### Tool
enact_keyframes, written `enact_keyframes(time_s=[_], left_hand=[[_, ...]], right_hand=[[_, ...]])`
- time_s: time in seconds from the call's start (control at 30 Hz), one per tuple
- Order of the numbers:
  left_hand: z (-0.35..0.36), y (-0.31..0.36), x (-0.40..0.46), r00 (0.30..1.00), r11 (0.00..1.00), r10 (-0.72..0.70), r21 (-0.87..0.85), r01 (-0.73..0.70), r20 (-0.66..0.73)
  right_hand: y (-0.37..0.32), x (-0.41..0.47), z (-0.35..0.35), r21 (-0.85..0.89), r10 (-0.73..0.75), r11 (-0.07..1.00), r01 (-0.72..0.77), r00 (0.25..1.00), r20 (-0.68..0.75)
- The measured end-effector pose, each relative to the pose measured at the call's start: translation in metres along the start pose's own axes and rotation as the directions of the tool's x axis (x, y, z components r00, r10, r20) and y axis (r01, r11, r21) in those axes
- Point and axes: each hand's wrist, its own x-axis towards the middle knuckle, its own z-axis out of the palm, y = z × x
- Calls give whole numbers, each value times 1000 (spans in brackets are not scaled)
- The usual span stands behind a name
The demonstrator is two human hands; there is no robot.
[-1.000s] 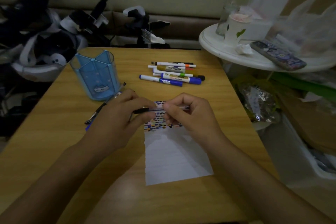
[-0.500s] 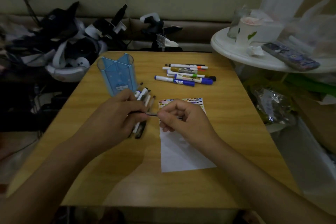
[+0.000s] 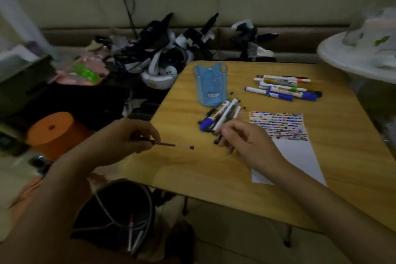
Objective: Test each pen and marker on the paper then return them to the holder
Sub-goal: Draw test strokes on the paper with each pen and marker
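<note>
My left hand (image 3: 128, 138) grips a thin dark pen (image 3: 171, 145) over the table's left edge, its free end pointing right. My right hand (image 3: 246, 143) hovers apart from it with loosely curled fingers, just in front of a pile of pens (image 3: 220, 113). A dark pen end lies at its fingertips, and I see nothing plainly held. The blue holder (image 3: 211, 85) stands upright behind the pile. The white paper (image 3: 295, 152) lies to the right, its top covered in coloured test marks (image 3: 278, 124). A second group of markers (image 3: 282, 88) lies at the back right.
The wooden table (image 3: 214, 169) ends just below my left hand. On the floor to the left are an orange cylinder (image 3: 53, 133), a dark bin (image 3: 120, 210) and tangled headsets (image 3: 160, 64). A white round table (image 3: 353, 60) stands at the right.
My hands have come apart. The left one carried the pen leftward past the table edge, and the right one let go of it. The view swung to the left.
</note>
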Motion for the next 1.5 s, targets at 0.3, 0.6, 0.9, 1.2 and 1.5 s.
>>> enact_keyframes(time_s=[0.3, 0.6, 0.9, 1.2, 1.5], left_hand=[[-38, -80, -62, 964, 971, -240, -15, 240, -118], [-24, -108, -70, 899, 898, -438, 54, 437, 12], [-11, -120, -61, 890, 874, -456, 180, 451, -17], [-5, -41, -17, 922, 974, -173, 79, 212, -346], [32, 72, 60, 921, 987, 145, 112, -112, -361]], right_hand=[[2, 1, 22, -82, -54, 995, 62, 994, 96], [3, 1, 32, -101, -42, 993, 53, 993, 108], [8, 2, 39, -151, -75, 985, 87, 994, 79], [8, 6, 24, -139, -67, 988, 72, 997, 38], [19, 8, -34, -171, -2, 985, -16, 995, -100]])
